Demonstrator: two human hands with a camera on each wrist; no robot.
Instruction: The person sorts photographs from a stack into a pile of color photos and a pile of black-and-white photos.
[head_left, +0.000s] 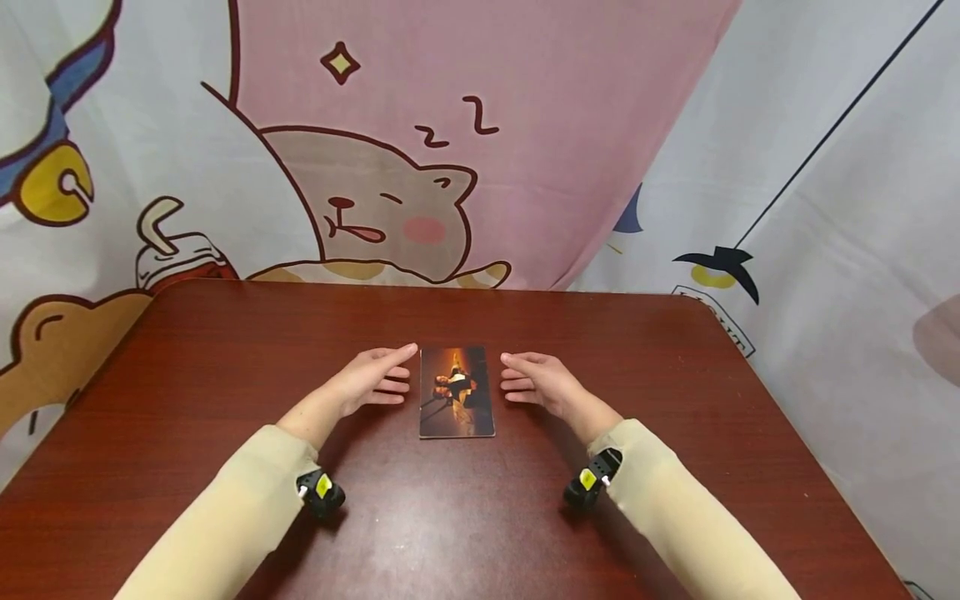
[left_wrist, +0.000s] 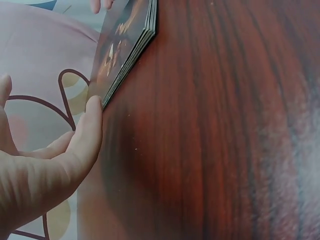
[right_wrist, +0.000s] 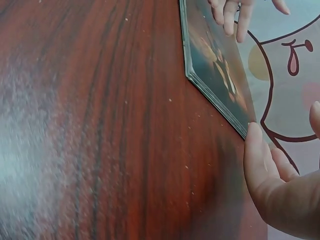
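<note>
A small stack of picture cards (head_left: 457,392) lies flat on the brown table, its top card showing people against an orange sky. Layered edges of the stack (left_wrist: 131,59) show in the left wrist view, and the stack (right_wrist: 215,65) also appears in the right wrist view. My left hand (head_left: 375,379) is just left of the stack, fingers apart and relaxed, thumb up near its far left corner. On the other side, my right hand (head_left: 543,383) mirrors it, with a small gap to the stack's right edge. Neither hand holds anything.
The reddish-brown wooden table (head_left: 450,533) stretches under both arms, its far edge against a hanging cloth (head_left: 585,100) printed with cartoon animals. A black wrist camera (head_left: 321,493) sits on the left wrist, another wrist camera (head_left: 592,480) on the right.
</note>
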